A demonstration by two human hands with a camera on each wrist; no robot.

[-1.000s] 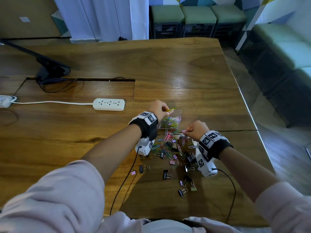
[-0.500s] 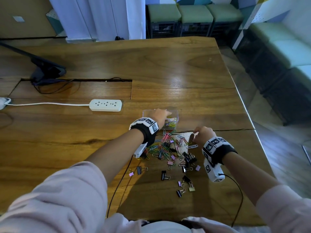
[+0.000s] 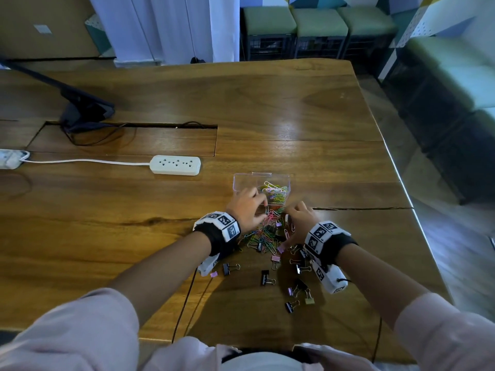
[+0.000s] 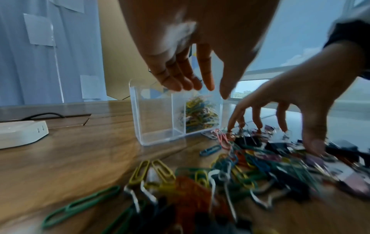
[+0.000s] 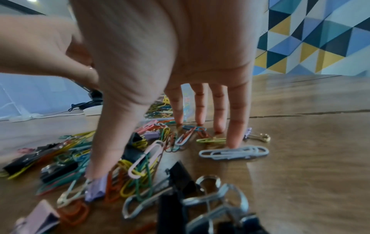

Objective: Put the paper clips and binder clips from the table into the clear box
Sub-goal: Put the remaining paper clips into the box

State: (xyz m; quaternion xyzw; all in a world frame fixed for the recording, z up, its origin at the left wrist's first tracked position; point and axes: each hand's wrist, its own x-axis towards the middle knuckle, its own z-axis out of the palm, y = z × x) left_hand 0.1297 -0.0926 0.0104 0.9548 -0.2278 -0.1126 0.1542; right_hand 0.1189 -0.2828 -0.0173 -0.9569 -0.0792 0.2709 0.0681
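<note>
The clear box [image 3: 242,183] [image 4: 156,120] stands on the wooden table, and its right compartment holds coloured paper clips [image 3: 276,192] [image 4: 200,114]. Just in front of it lies a pile of paper clips [image 3: 263,236] [image 4: 230,172] mixed with binder clips. More binder clips [image 3: 267,277] are scattered nearer to me. My left hand [image 3: 261,211] [image 4: 202,90] hovers over the pile's far edge, close to the box, with its fingers straight and empty. My right hand [image 3: 288,227] [image 5: 152,150] is spread over the pile. Its fingertips [image 5: 233,142] touch the table and a white paper clip [image 5: 246,152]. Its thumb rests on a lilac binder clip [image 5: 95,188].
A white power strip [image 3: 175,165] lies left of the box, its cable running off to the left. A black stand base [image 3: 85,109] sits at the far left by a cable slot. The table's right edge [image 3: 401,183] is close. A crack [image 3: 361,208] runs to it.
My left hand came back from above the box to the pile's edge and now holds nothing. My right hand moved left and opened, spreading its fingers down onto the pile.
</note>
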